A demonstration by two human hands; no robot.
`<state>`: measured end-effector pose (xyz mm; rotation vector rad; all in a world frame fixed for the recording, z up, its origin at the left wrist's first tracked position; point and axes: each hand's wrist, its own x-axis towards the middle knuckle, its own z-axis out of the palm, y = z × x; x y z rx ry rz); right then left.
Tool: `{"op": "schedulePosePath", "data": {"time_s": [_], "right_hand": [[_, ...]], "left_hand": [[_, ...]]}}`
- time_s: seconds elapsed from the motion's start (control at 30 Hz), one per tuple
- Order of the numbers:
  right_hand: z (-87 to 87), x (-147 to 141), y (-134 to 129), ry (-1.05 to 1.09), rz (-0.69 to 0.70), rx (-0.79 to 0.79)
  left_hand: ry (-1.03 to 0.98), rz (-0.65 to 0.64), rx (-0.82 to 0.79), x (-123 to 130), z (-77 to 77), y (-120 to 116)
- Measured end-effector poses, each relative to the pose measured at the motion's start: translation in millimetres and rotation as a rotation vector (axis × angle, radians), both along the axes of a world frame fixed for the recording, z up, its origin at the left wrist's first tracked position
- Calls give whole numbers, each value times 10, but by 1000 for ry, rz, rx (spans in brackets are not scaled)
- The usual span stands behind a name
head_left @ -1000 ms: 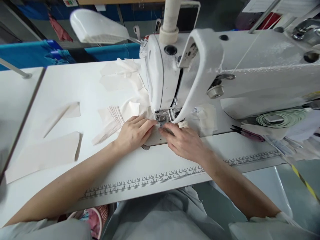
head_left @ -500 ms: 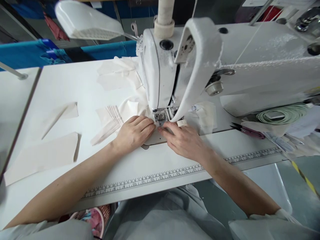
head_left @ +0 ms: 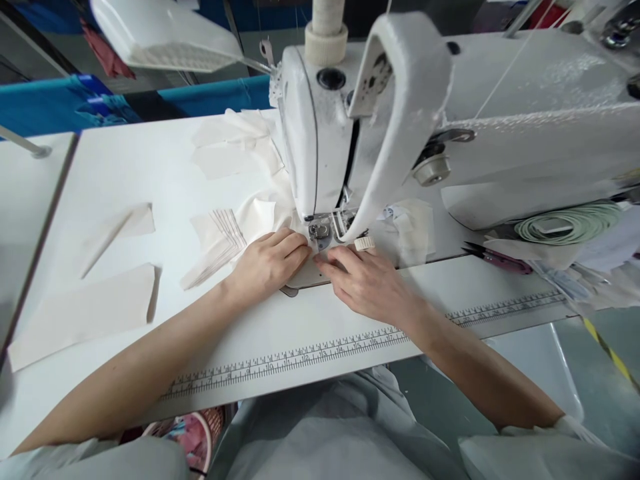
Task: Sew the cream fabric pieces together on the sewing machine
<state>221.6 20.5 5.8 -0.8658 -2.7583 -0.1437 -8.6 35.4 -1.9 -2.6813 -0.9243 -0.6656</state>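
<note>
A white sewing machine point(head_left: 327, 133) stands in front of me, its presser foot point(head_left: 320, 230) low over the needle plate. Cream fabric point(head_left: 260, 213) lies bunched left of the foot, and the fingers of my left hand point(head_left: 270, 263) are pressed together at its near edge. Close to the foot's right side, my right hand point(head_left: 367, 280) is closed, thumb and fingertips bent in; what they pinch is hidden. Beside my left wrist lies a fanned stack of cream pieces point(head_left: 217, 247) with dark edge lines. Another pale cloth piece point(head_left: 415, 230) rests behind my right hand.
Two loose cream pieces, one flat point(head_left: 90, 313) and one folded point(head_left: 120, 230), lie at the left. Thread snips point(head_left: 500, 259) and a coil of pale green cord point(head_left: 565, 223) sit at right. A printed ruler point(head_left: 300, 360) follows the front edge; a basket point(head_left: 205, 433) stands below.
The view has shifted slightly. Both hands stay at the presser foot in nearly the same pose, and the fabric shows no clear movement.
</note>
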Motion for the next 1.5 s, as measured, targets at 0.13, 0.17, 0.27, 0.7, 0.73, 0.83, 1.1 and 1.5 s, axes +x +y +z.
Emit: {"op": "schedulePosePath", "data": {"time_s": [0.13,0.17,0.27,0.7,0.73,0.83,1.1,1.5], "right_hand": [[0,-30,-12,1,11,-2],[-1,-38,-11,-3,10,6],[-3,-54,-3,-22,1,36],[10,-51,-9,-26,1,51],[10,-50,-8,-28,3,46],[16,-48,-8,-33,5,29],[4,-42,-4,0,7,77],[-6,-28,9,-15,-45,124]], "left_hand": [[-69,16,-20,10,-19,22],[-88,16,-24,12,-23,28],[-132,15,-28,12,-33,41],[-96,-2,0,10,-20,28],[-116,-2,-10,13,-21,29],[-198,0,-49,22,-31,31],[-155,1,-26,23,-35,22],[-206,-8,-82,15,-52,32]]}}
